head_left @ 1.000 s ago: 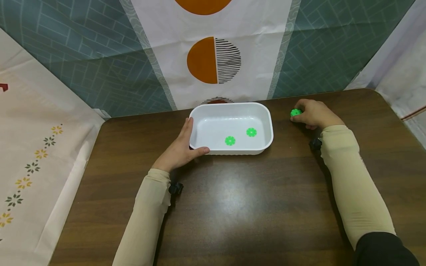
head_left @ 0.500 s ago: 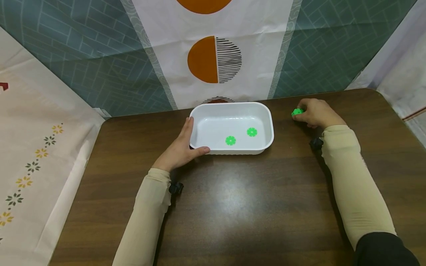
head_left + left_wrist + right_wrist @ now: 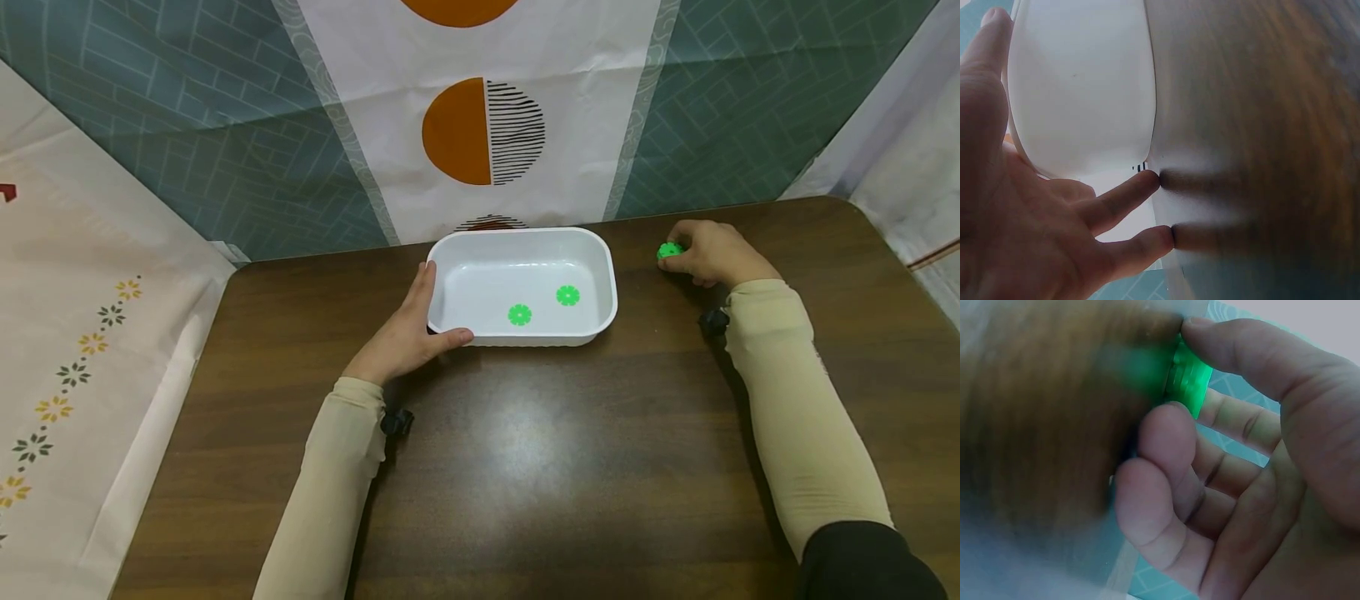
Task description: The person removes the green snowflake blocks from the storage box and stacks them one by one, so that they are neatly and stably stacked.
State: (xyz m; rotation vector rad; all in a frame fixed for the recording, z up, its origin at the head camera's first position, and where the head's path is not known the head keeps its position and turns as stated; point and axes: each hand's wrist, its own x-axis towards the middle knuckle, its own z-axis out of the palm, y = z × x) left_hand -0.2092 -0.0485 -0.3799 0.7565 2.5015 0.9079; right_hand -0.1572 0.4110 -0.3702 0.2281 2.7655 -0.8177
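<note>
A white rectangular tray point(image 3: 525, 340) stands by the table's back edge, two flat green notched discs point(image 3: 520, 315) lying apart inside it. My left hand point(image 3: 397, 337) spans its near left corner, thumb along the front rim and straight fingers by the left end. Two of those fingertips point(image 3: 1150, 179) touch the tabletop in the left wrist view. Right of the tray, my right hand point(image 3: 712, 254) pinches a green notched piece point(image 3: 670, 250) between thumb and fingers, low at the table. Seen edge-on in the right wrist view, this green piece point(image 3: 1190, 380) looks thick and layered; fingers hide part.
The brown wooden table point(image 3: 517, 467) spreads out in front of the tray. A patterned cloth point(image 3: 285, 179) hangs directly behind the table's back edge, and a pale flowered cloth point(image 3: 150, 333) runs along the left side.
My right hand has shifted very slightly right, the green piece still in its pinch. The left hand, the tray and the two discs inside keep their places.
</note>
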